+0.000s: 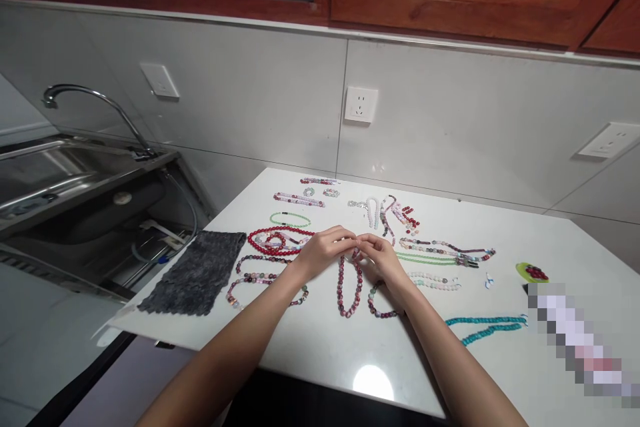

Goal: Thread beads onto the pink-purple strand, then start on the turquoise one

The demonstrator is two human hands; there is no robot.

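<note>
My left hand (325, 250) and my right hand (379, 255) meet over the middle of the white table, fingertips pinched together. Between them they hold the top of a dark red and pink bead necklace (341, 290), whose loop hangs down toward the tabletop. Whether its lower end touches the table I cannot tell. Just right of the loop, partly behind my right forearm, lies a dark multicoloured bead strand (375, 307). Beside my left hand is a bright red bead necklace (253, 240). Green bead strands (425, 258) stretch out to the right of my right hand.
A dark grey cloth (195, 273) covers the table's left end. Turquoise strands (487, 321) and a small green dish (525, 271) with red beads are at right. More strands and loose red beads (407, 213) lie toward the wall. A sink with a faucet (95, 93) stands left.
</note>
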